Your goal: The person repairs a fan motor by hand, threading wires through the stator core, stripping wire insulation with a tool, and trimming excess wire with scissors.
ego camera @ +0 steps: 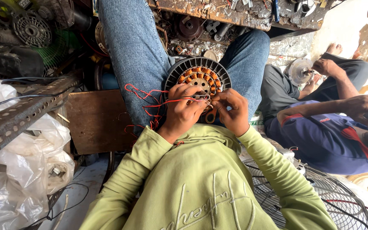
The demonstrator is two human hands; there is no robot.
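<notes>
The stator (198, 76) rests on the person's lap between the knees. Left hand (183, 111) pinches red wire (150, 102); right hand (231, 108) fingers press together on scissors (211, 114). Keeping the wire taut should help a clean trim.

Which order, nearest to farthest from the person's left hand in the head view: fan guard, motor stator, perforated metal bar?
1. Motor stator, just above the left hand, touching it.
2. Perforated metal bar, far left.
3. Fan guard, lower right.
</notes>
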